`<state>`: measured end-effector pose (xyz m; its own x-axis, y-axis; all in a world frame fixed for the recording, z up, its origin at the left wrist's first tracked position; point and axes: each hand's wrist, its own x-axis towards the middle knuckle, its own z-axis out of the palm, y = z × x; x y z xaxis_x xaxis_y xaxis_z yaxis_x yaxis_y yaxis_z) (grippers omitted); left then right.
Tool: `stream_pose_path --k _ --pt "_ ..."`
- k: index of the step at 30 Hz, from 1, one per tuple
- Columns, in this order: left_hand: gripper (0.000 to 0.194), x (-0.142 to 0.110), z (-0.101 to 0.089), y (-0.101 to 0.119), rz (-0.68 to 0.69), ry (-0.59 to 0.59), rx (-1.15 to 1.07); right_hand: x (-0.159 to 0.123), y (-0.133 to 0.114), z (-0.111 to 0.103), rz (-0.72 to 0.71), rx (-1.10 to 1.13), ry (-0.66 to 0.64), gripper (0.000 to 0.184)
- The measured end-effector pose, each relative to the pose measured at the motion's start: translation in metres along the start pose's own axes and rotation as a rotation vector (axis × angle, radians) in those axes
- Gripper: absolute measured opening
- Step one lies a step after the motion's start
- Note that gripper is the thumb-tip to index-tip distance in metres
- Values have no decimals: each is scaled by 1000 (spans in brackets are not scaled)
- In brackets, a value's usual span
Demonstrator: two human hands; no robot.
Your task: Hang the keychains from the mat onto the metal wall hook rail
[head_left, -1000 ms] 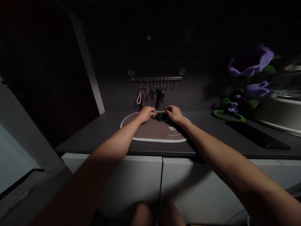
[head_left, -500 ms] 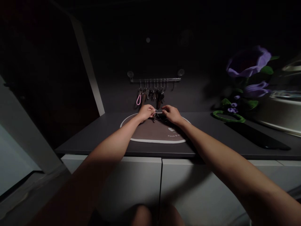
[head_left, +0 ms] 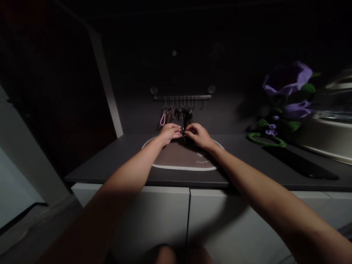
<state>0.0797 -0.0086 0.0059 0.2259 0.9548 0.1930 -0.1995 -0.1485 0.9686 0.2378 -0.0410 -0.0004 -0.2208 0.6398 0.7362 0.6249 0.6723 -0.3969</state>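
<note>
Over the brown mat point(head_left: 176, 157) with a white rim, my left hand point(head_left: 169, 133) pinches a small bunch of keys point(head_left: 183, 132) on a ring. From the other side my right hand point(head_left: 199, 135) has its thumb and fingertips closed on the same bunch. Fingers cover part of it, and the dim light hides how many keys there are. Just behind my hands, several key bunches point(head_left: 180, 113) hang from a clear hook rail point(head_left: 183, 97) on the dark wall. A pink strap point(head_left: 163, 119) dangles at the left end of that row.
The dark countertop point(head_left: 110, 157) runs above white cabinet doors point(head_left: 154, 216). To the right are purple artificial flowers point(head_left: 288, 80), a green ring point(head_left: 266, 140), a flat black object point(head_left: 299, 161) and a large pale rounded appliance point(head_left: 330, 135). A pale upright panel edge point(head_left: 106, 80) stands left.
My right hand has come left, and its fingertips now meet the keys at my left hand. The view has tipped slightly upward.
</note>
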Motion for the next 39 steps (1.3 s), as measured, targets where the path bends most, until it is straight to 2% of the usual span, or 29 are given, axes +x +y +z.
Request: stream_pose_path --k 4,10,19,29,34,39 --pt "6 -3 2 3 -5 18 -44 -1 -1 1 -117 -4 -33 16" --pt "6 -1 1 2 -26 13 -86 -1 8 5 -153 -27 -59 15" --pt "7 -4 3 5 -53 -5 -103 -1 7 1 -158 -120 -55 9" --pt "5 -8 4 8 -63 7 135 2 6 -2 -18 44 53 13" --pt "3 -10 4 9 77 7 308 3 11 3 110 202 52 19" --pt "13 -12 5 10 231 -119 349 4 12 3 149 314 70 22"
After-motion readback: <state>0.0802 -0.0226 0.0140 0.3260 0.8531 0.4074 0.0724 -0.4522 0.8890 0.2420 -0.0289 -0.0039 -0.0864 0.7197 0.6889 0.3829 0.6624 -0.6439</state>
